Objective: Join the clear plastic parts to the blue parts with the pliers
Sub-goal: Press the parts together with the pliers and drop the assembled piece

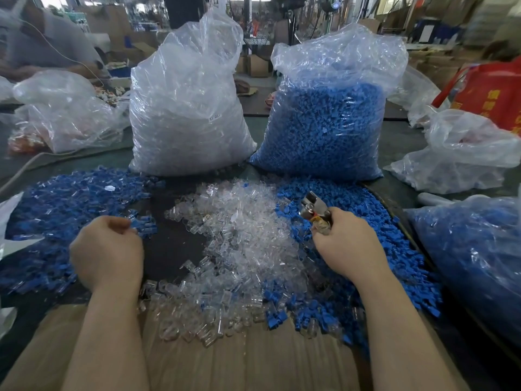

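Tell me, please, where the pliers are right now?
In the head view, the pliers are gripped in the right hand, right of centre, above the loose blue parts.

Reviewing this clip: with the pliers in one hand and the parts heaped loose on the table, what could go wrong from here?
1. The clear parts pile and the loose blue parts overlap in front, so the wrong piece may be picked.
2. The right hand grips the pliers above the heap; a swing could scatter parts.
3. The left hand is curled by the joined pieces; whether it holds one is unclear.
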A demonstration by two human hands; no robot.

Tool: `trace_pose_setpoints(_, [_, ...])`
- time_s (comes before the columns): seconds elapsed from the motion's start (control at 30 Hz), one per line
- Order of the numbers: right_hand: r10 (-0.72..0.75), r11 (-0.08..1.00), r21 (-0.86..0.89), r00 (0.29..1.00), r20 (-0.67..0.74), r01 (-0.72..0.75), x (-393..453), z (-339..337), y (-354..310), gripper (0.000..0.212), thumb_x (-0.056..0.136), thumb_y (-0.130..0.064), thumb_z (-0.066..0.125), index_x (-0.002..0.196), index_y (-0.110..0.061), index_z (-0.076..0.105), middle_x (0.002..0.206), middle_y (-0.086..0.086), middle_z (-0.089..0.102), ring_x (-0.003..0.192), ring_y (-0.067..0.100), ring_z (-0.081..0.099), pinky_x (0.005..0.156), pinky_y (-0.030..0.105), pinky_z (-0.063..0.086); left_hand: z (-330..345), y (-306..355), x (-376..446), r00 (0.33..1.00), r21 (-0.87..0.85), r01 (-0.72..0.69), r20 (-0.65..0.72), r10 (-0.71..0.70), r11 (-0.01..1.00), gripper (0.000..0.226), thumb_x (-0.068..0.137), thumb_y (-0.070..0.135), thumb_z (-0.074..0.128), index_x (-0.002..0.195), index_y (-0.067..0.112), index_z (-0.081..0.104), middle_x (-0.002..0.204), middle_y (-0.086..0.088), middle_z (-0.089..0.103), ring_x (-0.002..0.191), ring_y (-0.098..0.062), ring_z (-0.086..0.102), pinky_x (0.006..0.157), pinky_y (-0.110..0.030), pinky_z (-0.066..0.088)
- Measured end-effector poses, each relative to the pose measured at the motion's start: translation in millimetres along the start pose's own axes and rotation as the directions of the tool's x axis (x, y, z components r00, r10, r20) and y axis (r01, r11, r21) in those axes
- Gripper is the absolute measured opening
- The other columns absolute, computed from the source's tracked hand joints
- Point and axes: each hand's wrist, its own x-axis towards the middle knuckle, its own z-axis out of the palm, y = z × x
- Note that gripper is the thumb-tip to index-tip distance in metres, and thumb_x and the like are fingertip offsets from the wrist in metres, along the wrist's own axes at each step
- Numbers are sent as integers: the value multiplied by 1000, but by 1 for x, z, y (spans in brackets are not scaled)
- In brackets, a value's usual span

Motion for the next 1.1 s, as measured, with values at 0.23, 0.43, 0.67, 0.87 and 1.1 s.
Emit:
trace_pose_setpoints(0.23, [89, 989, -123, 996, 15, -87, 1, 2, 5, 17, 89, -31, 54, 77, -22, 46, 73, -1, 55, 64, 18, 52, 51, 30, 34, -2, -2, -1, 999, 104, 24, 26, -27, 994, 25, 89, -1, 62, 108, 10, 75, 113, -21, 68, 102, -44, 61, 82, -51, 53])
trace_pose_setpoints(0.43, [141, 977, -168, 989, 39, -133, 1, 1, 7, 19, 87, -32, 55, 76, -23, 43, 74, 0, 54, 63, 19, 51, 51, 30, 33, -10, 12, 7, 815, 56, -193, 566, 128, 980, 29, 81, 0, 74, 78, 29, 71, 91, 1, 71, 82, -19, 62, 69, -32, 46])
trace_pose_setpoints(0.67, [175, 966, -211, 978, 109, -150, -2, 2, 5, 16, 82, -27, 58, 77, -21, 45, 74, 2, 54, 63, 21, 51, 49, 28, 31, -5, 13, 0, 496, 32, -317, 858, 136, 948, 24, 78, 4, 80, 85, 25, 72, 88, 1, 71, 86, -15, 66, 74, -26, 48])
trace_pose_setpoints(0.87, [196, 949, -265, 977, 86, -168, -6, 5, 0, 22, 83, -24, 60, 73, -21, 40, 73, -1, 49, 59, 17, 44, 47, 27, 27, 2, 16, -3, 578, 27, -315, 798, 169, 949, 18, 74, 11, 84, 79, 21, 70, 79, 3, 70, 76, -12, 64, 62, -24, 44])
trace_pose_setpoints(1.1, [184, 959, -235, 979, 89, -159, -6, 6, -3, 23, 81, -20, 60, 73, -23, 39, 74, -1, 49, 62, 18, 46, 47, 28, 27, 5, 36, -18, 702, -173, -179, 668, 249, 969, 30, 61, 13, 93, 77, 15, 67, 73, -4, 70, 71, -22, 67, 72, -39, 57])
